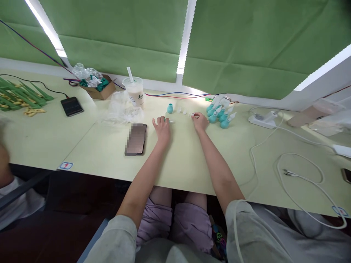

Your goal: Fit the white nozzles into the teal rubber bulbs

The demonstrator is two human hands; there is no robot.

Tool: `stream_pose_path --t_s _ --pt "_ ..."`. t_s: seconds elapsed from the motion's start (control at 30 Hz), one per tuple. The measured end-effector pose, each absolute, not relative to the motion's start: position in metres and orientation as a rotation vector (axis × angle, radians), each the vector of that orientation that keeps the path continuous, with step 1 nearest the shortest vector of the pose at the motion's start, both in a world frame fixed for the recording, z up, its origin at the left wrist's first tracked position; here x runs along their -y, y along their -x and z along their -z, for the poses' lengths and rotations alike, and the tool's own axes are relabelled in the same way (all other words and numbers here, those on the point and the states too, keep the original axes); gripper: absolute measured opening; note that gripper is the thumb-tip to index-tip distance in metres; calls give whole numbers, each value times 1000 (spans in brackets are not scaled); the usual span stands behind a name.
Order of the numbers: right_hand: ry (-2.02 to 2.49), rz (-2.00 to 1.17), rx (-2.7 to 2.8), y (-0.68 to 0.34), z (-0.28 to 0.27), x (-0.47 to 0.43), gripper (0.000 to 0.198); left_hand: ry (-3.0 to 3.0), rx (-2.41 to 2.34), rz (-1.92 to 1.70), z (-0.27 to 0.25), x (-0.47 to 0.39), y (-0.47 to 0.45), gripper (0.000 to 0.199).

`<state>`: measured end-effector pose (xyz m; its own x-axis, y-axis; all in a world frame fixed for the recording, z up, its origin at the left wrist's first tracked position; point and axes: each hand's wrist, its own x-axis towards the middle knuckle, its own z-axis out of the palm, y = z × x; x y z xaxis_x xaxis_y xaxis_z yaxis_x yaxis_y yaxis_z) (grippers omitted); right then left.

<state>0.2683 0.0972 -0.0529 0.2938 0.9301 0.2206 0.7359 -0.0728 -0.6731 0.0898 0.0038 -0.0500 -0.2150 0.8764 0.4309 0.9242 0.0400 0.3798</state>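
On the table, my left hand (162,128) has its fingers curled over a small teal bulb, mostly hidden, with a clear thin tip (171,121) poking out to the right. My right hand (201,121) pinches a small whitish piece (192,114) between thumb and fingertips. Beyond and between the hands stands one teal bulb (170,108) without a tip. Several tiny translucent white pieces (184,112) lie to its right. Right of my right hand, several teal bulbs with pointed translucent tips (225,122) stand in a cluster.
A phone (136,140) lies left of my left hand. Behind it are a crumpled plastic bag (120,109), a drink cup with a straw (134,91) and a cardboard box (102,91). White cables (255,157) and a power strip (261,121) are on the right. Another person's arm (4,164) shows far left.
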Motion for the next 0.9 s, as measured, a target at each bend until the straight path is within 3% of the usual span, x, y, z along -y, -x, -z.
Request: stream_pose_path --t_s 0.33,0.6,0.9 --pt "1731 -180 1625 -255 50 -87 23 1861 2204 914 47 -2 -90 29" --pt "1702 -48 1855 -227 50 -97 15 1893 2191 913 49 -4 -90 21" --pt "1761 18 1768 -226 48 -92 25 1984 2137 1028 44 -2 -93 24"
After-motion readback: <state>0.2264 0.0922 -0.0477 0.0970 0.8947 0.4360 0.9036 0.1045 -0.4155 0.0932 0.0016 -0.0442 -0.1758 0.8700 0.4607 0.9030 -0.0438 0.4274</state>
